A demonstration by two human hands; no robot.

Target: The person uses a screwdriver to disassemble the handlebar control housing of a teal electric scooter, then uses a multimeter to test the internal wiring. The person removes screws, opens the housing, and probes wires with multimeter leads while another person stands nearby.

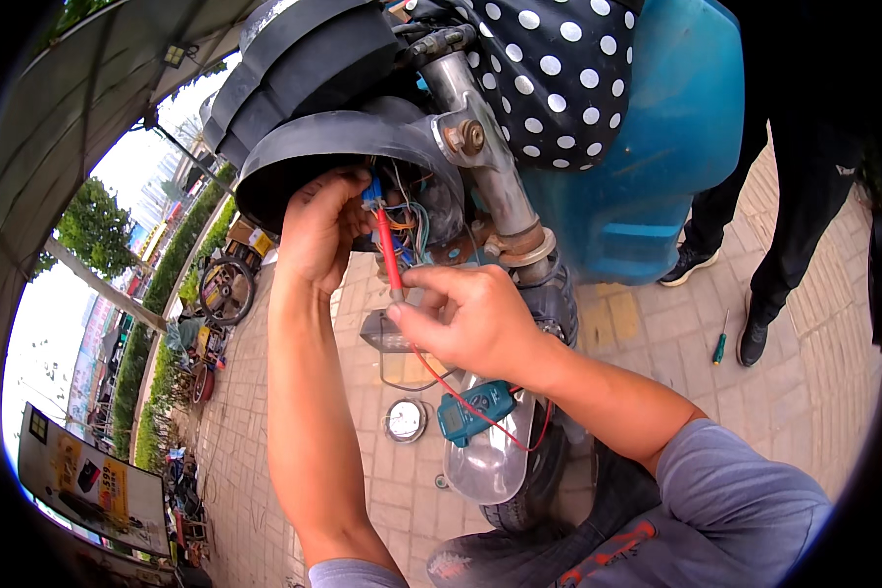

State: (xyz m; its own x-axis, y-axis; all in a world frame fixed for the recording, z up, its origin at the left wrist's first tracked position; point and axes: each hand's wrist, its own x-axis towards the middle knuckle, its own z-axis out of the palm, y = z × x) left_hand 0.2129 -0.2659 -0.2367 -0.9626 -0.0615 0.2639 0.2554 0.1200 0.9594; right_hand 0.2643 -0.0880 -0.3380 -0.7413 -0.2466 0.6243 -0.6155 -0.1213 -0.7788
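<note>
My left hand (321, 227) reaches into the round black headlight shell (294, 147), its fingers closed on a small blue connector (371, 188). In my right hand (472, 312), thumb and fingers pinch a red test probe (389, 245). The probe points up, its upper end at the blue connector; whether the tip touches metal is hidden. Coloured wires (416, 220) hang in the shell beside the probe. A red lead runs down to a teal multimeter (475, 412), which lies on the clear front mudguard (490, 470) below my right forearm.
A rusty fork tube (500, 191) and a blue body panel (647, 147) stand to the right, under a polka-dot cover (549, 69). A round silver part (405, 419) and a green-handled screwdriver (719, 349) lie on the paving. Another person's legs (804, 206) are at far right.
</note>
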